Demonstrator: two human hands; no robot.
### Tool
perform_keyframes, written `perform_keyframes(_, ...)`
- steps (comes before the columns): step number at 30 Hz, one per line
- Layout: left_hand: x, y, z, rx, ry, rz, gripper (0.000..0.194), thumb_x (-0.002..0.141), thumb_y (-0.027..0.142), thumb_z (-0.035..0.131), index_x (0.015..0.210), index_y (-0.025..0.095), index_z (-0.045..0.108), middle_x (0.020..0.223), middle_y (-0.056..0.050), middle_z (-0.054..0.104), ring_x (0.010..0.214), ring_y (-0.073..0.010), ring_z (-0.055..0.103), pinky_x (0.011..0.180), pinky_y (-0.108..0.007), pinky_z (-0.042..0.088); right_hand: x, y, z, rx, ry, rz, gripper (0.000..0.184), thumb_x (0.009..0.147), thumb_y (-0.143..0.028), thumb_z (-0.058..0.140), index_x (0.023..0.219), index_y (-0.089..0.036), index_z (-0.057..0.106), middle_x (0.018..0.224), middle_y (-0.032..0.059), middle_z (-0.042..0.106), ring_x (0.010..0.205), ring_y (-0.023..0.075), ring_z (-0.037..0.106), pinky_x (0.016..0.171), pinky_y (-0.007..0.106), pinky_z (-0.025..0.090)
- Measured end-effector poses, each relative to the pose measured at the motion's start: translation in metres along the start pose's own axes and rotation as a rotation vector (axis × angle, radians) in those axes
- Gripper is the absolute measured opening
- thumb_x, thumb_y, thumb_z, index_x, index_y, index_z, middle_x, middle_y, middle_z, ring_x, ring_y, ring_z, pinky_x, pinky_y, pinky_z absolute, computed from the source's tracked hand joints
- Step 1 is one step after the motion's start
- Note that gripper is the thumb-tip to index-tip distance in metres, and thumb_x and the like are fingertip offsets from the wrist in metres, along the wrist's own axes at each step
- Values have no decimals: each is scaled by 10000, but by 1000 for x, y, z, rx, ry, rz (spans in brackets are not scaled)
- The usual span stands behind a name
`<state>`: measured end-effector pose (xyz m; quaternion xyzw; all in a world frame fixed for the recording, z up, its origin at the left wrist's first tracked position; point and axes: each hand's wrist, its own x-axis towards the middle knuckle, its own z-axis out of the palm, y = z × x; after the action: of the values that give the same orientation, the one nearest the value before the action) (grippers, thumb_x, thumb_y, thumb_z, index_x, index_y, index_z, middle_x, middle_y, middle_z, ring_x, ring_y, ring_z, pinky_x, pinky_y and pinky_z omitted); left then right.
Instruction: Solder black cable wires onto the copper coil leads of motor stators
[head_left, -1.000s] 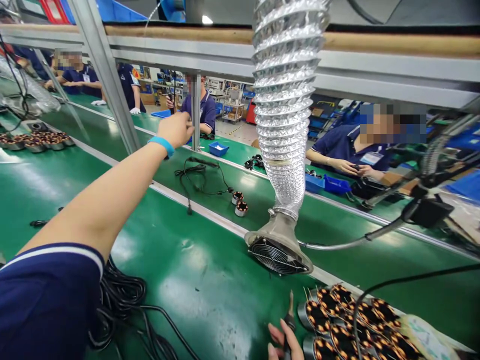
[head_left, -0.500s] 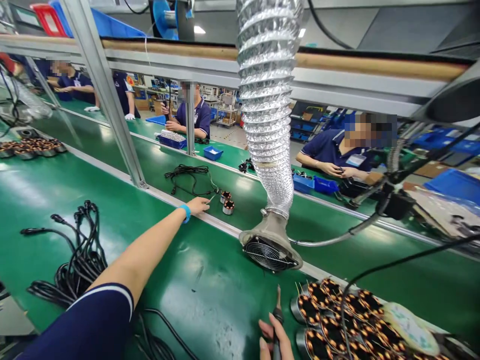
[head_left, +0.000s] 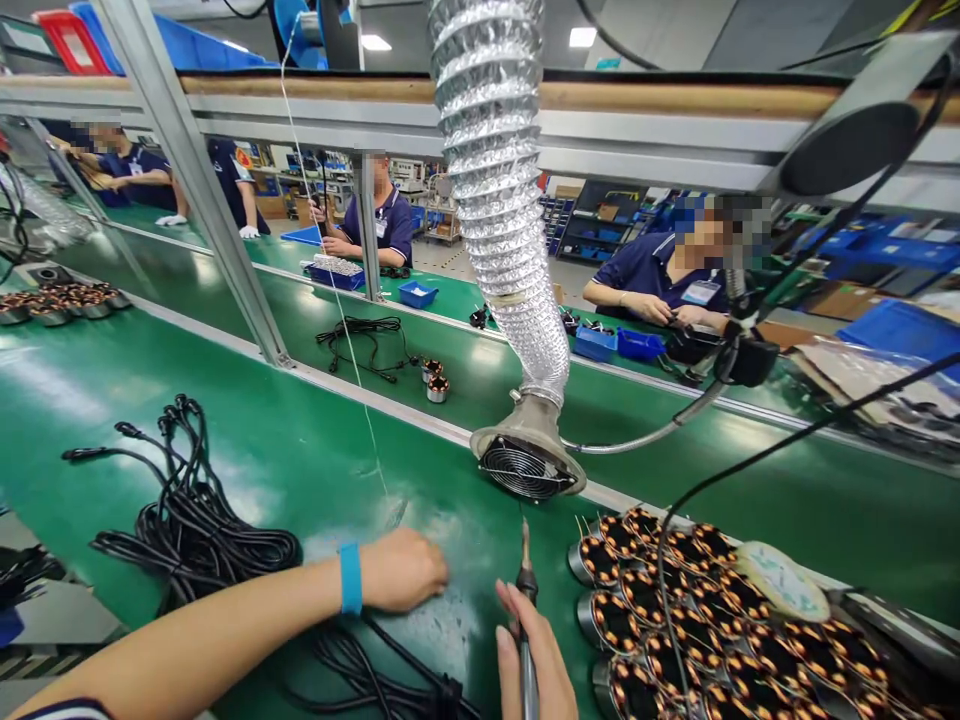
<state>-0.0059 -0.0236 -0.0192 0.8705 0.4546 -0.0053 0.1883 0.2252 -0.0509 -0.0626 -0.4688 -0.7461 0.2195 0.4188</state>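
At the worktop's left, a coil of black cables point(head_left: 196, 540) lies on the green belt point(head_left: 300, 480), and more cable runs under the left arm. The left hand point(head_left: 401, 570), with a blue wristband point(head_left: 351, 578), rests on the belt back-up, its fingers curled out of sight, so I cannot tell whether it holds anything. On the far belt, two stators point(head_left: 435, 380) sit just beside a bundle of black cable point(head_left: 360, 340). The right hand point(head_left: 531, 655) grips a soldering iron point(head_left: 527, 620) upright, tip raised, near the fume hood point(head_left: 525, 465) on its foil duct point(head_left: 491, 200). Rows of copper-wound stators point(head_left: 637, 610) fill the worktop's near right edge, just beside the iron. Further right, a co-worker point(head_left: 660, 285) sits at the far belt.
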Motion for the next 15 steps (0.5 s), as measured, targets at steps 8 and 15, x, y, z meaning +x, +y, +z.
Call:
perform_keyframes(8, 18, 51, 9, -49, 90, 18, 271, 932, 317, 421, 887, 199, 661, 914, -78, 741, 839, -212, 699, 658, -295, 515, 3, -6, -3, -10, -20, 45, 328, 916, -379, 515, 1153, -195, 646, 905, 67, 733, 793, 189, 710, 786, 297, 575)
perform_keyframes(15, -50, 3, -27, -33, -15, -204, 253, 925, 265, 440, 841, 195, 668, 872, -62, 742, 808, -206, 699, 686, -277, 513, 0, -10, -5, 36, -86, 94, 330, 898, -388, 543, 1148, -192, 633, 879, 63, 737, 810, 192, 706, 817, 307, 557)
